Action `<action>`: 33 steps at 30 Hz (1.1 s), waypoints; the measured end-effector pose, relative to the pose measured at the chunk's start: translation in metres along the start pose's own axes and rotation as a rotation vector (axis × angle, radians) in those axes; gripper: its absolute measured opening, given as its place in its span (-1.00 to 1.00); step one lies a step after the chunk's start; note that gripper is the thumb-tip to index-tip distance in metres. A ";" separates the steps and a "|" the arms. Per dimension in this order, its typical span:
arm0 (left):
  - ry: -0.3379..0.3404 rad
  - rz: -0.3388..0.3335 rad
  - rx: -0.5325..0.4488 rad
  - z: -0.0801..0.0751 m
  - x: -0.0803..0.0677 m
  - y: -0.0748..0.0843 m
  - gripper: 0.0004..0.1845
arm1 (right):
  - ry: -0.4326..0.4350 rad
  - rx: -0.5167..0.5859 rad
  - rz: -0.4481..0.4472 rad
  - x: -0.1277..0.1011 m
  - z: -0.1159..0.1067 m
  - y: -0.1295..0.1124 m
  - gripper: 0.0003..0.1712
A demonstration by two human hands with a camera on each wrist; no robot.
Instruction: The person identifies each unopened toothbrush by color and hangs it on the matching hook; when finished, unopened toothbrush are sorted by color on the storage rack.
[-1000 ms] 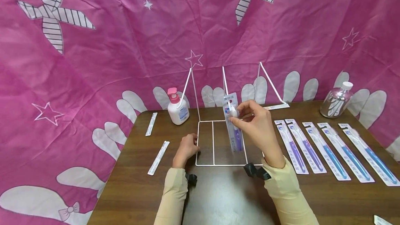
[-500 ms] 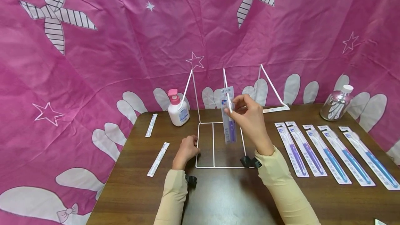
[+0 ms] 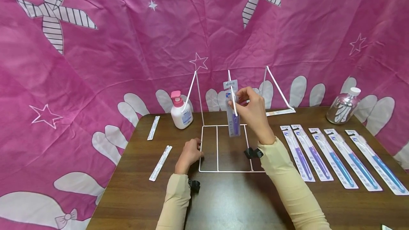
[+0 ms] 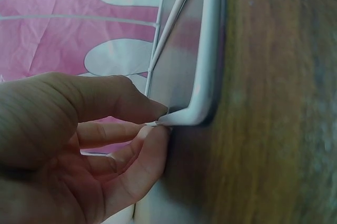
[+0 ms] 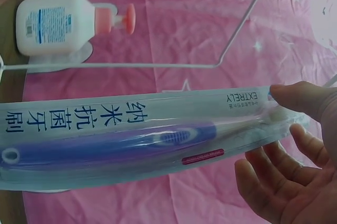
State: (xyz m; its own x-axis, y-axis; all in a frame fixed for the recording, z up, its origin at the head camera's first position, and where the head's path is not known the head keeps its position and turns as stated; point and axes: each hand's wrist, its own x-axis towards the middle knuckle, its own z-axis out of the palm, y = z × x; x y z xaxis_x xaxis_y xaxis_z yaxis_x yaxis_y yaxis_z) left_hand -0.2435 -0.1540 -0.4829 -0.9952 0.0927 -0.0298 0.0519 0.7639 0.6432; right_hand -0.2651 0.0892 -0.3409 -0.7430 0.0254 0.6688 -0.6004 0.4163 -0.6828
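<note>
Right hand (image 3: 252,111) pinches the top of the clear blister pack holding a purple toothbrush (image 3: 232,116), hanging upright at the white wire rack's (image 3: 217,148) middle prong; left hand (image 3: 189,153) pinches the rack's near corner, fingers curled; keep pack vertical, hole aligned with the prong tip, base steady.

I see a staged recording corner, not a real shop: a pink cloth backdrop with bows and stars (image 3: 127,45) hangs behind a dark wooden desk (image 3: 223,201).
</note>
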 end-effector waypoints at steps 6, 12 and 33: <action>-0.001 -0.006 0.006 0.000 -0.001 -0.001 -0.57 | -0.022 -0.032 0.017 0.016 0.005 0.006 -0.62; 0.002 0.007 0.009 0.001 -0.001 -0.001 -0.55 | -0.025 -0.058 0.042 0.028 0.009 0.012 -0.63; 0.014 0.021 -0.007 0.000 -0.001 -0.001 -0.58 | -0.044 -0.095 0.084 0.042 0.018 0.023 -0.57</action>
State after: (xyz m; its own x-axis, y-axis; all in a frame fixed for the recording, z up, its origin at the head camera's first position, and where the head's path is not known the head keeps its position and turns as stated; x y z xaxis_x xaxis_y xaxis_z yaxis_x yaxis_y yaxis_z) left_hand -0.2424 -0.1549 -0.4836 -0.9950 0.1000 -0.0057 0.0724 0.7571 0.6493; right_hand -0.3157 0.0838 -0.3338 -0.8031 0.0253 0.5953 -0.5058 0.4990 -0.7036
